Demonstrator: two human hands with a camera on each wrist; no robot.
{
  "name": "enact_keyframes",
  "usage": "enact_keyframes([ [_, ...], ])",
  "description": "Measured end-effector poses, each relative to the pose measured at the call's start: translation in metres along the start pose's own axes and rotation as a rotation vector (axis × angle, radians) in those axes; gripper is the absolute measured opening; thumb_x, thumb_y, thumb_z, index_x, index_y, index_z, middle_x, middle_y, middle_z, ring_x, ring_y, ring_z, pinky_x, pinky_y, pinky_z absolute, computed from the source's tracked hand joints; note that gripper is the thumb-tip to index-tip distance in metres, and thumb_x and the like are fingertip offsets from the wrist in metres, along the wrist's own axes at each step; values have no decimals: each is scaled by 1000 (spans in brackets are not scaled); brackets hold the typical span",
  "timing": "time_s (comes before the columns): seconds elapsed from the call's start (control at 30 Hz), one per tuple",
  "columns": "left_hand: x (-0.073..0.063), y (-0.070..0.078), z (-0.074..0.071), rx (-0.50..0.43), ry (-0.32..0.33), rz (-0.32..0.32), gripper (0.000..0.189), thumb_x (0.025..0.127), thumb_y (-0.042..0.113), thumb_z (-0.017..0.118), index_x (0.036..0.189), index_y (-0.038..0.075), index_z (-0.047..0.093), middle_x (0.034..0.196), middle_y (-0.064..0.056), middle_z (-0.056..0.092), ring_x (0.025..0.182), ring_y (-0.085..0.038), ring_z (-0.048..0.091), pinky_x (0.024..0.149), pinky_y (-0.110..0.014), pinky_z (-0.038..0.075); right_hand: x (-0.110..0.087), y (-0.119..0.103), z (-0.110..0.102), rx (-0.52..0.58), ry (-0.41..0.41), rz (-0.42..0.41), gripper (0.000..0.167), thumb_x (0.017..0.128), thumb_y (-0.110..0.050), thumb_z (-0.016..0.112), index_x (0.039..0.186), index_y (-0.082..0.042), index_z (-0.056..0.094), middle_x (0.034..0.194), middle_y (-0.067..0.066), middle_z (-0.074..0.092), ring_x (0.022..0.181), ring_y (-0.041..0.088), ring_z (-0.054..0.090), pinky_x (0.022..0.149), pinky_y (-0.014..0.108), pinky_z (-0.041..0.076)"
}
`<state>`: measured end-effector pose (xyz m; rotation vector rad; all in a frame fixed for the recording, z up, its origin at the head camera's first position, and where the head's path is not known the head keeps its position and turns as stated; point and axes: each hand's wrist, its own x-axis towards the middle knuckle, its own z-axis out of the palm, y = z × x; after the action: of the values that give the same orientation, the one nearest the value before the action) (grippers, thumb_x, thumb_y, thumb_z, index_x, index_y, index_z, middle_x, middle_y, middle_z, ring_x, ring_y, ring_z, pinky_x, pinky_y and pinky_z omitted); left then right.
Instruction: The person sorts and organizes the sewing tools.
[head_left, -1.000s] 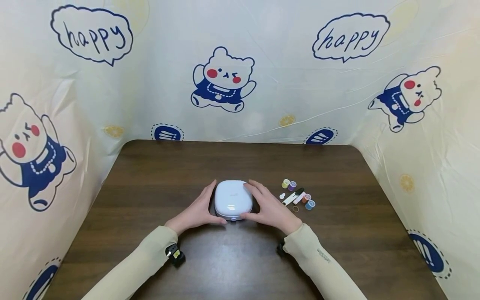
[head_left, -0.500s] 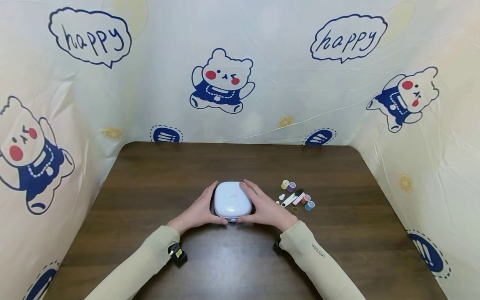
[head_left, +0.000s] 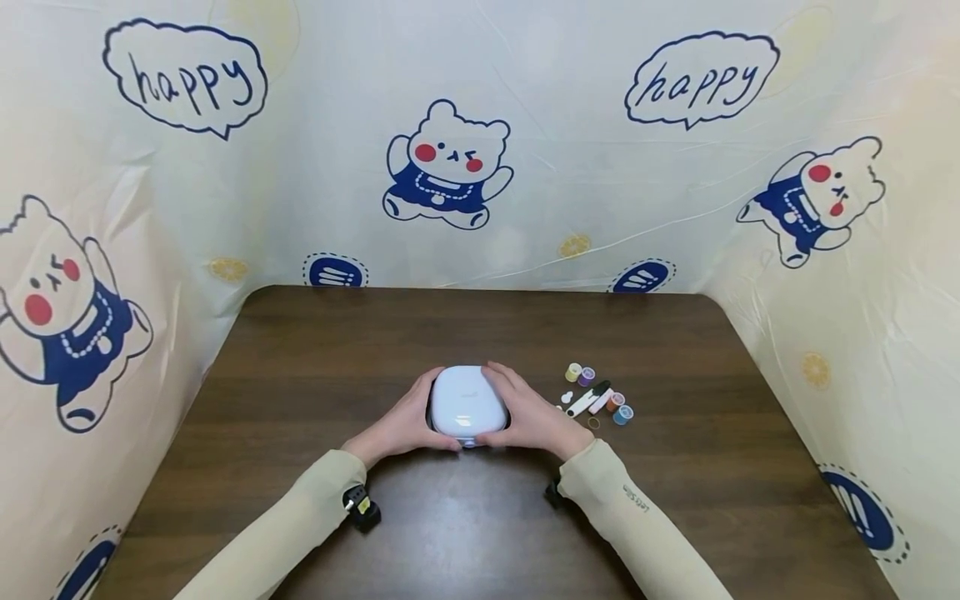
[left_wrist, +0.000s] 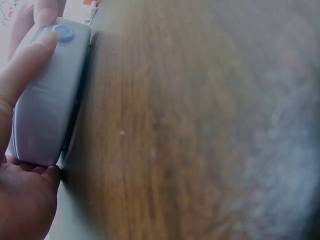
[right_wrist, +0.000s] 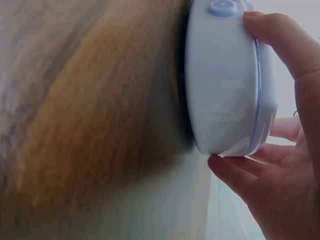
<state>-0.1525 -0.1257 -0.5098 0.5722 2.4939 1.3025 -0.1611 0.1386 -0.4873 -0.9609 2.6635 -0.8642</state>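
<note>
A glossy pale white-blue rounded case (head_left: 468, 402), lid down, is between both hands at the middle of the table. My left hand (head_left: 405, 421) grips its left side, fingers along the side and thumb at the front. My right hand (head_left: 528, 417) holds the right side, with its thumb at the front near the lid seam. Between the thumbs shows a round blue button (right_wrist: 223, 7) on the front wall. In the left wrist view the left thumb (left_wrist: 30, 62) lies beside that button. Whether the case's underside touches the table is hard to tell.
Right of the case lie a yellow spool (head_left: 573, 372), a purple spool (head_left: 587, 377), an orange spool (head_left: 616, 402) and a blue spool (head_left: 623, 415). Among them are a white-and-black tool (head_left: 588, 399), a pink piece (head_left: 600, 402), a small ring (head_left: 594, 423) and small white bits (head_left: 567, 397).
The right hand has moved slightly left and closed in on the case. The left hand's fingers have come in against its left side. The small items have not moved.
</note>
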Motion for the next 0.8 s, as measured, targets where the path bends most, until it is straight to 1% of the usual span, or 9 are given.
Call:
enact_keyframes([
  [0.1, 1, 0, 1, -9, 1, -15, 126, 72, 39, 97, 160, -1, 18, 159, -26, 32, 139, -39, 42, 115, -58, 37, 1, 2, 0, -1, 19, -12, 108, 81, -46, 89, 161, -4, 30, 163, 18, 31, 147, 32, 38, 117, 47, 40],
  [0.23, 2, -1, 1, -2, 8, -19, 126, 71, 39, 98, 160, -1, 19, 158, -25, 33, 139, -39, 43, 115, -58, 37, 2, 4, 1, 5, 49, -36, 107, 78, -44, 90, 159, -3, 33, 158, 18, 36, 143, 32, 42, 115, 47, 42],
  [0.47, 2, -2, 1, 3, 9, -25, 125, 70, 40, 98, 159, 0, 20, 158, -25, 34, 139, -38, 43, 115, -59, 37, 3, 6, 4, 16, 51, -34, 108, 78, -44, 89, 159, -3, 31, 159, 19, 36, 144, 33, 40, 116, 48, 41],
  [0.63, 2, -2, 1, 6, 16, -21, 125, 70, 39, 98, 159, -1, 20, 157, -25, 35, 139, -38, 44, 115, -58, 38, 2, 5, 3, 22, 65, -44, 108, 77, -43, 90, 159, -2, 33, 158, 19, 37, 144, 33, 40, 116, 48, 41],
  [0.8, 2, -3, 1, 4, 16, -13, 124, 70, 39, 98, 159, 0, 20, 157, -25, 35, 139, -38, 43, 115, -58, 37, 2, 5, 3, 17, 67, -37, 108, 78, -43, 90, 159, -3, 32, 159, 19, 37, 145, 32, 40, 116, 47, 41],
])
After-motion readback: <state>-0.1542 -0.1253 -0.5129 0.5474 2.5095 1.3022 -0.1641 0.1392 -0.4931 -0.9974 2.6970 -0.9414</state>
